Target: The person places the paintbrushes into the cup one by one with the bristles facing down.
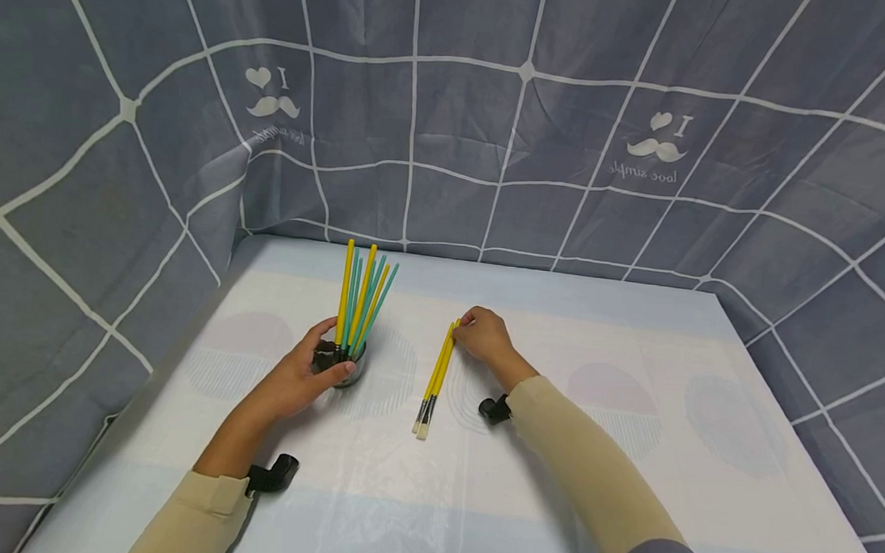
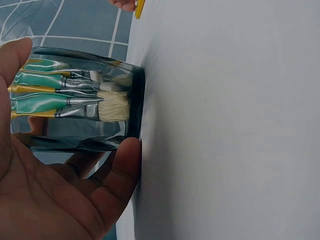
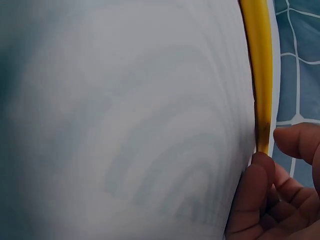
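A clear glass cup (image 2: pixel 75 142) holds several paintbrushes (image 1: pixel 366 306) with yellow and green handles, bristles down. My left hand (image 1: pixel 294 377) grips the cup from its left side, thumb and fingers curled round it; the cup's base meets the tabletop in the left wrist view. Two yellow paintbrushes (image 1: pixel 437 372) lie side by side on the table, pale bristles towards me. At their far handle ends is my right hand (image 1: pixel 484 335). In the right wrist view a fingertip (image 3: pixel 262 162) touches one yellow handle (image 3: pixel 261 75), with the thumb slightly apart from it.
A pale tablecloth (image 1: pixel 370 507) with faint round prints covers the table. Grey curtains (image 1: pixel 458 127) with white grid lines stand behind it and at both sides. Black wrist cameras (image 1: pixel 273 474) are strapped near the cuffs.
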`<state>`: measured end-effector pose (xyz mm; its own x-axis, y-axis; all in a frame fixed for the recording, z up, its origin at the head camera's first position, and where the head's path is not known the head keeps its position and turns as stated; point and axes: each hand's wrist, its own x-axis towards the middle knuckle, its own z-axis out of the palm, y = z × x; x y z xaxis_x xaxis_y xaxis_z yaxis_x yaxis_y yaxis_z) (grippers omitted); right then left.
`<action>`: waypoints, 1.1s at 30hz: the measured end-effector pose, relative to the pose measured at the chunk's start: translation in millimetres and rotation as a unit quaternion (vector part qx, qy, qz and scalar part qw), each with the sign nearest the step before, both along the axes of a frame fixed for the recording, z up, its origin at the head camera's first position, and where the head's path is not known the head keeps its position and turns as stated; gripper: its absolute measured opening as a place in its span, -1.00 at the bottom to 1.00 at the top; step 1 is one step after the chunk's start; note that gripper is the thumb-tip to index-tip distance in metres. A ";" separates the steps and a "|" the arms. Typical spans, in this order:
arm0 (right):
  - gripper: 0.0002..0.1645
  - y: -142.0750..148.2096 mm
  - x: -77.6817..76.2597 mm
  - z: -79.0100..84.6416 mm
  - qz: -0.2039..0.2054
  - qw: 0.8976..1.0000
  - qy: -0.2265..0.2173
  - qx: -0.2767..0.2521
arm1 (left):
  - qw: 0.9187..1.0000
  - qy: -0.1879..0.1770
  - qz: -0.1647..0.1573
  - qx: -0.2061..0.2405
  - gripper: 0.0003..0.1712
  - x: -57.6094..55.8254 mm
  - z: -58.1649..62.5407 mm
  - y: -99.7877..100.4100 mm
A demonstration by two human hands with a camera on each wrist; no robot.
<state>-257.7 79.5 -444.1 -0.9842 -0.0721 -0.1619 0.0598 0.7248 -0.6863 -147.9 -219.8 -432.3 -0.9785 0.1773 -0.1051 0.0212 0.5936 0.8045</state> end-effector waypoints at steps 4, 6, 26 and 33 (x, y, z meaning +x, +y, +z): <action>-0.86 -0.9 1.2 0.5 0.007 1.000 0.001 0.001 | 1.000 -0.001 0.002 0.000 -0.03 0.8 0.5 -0.2; -0.86 -1.6 1.4 0.3 0.011 1.000 0.004 0.006 | 1.000 -0.001 0.000 0.001 -0.03 0.3 1.0 0.4; -0.81 -4.5 0.1 -1.3 0.033 0.998 0.022 0.045 | 1.000 -0.003 0.000 0.006 -0.02 1.1 -0.6 0.3; -0.79 -6.0 0.4 -1.5 0.040 0.997 0.016 0.060 | 1.000 -0.003 0.004 0.001 -0.03 1.4 0.1 1.4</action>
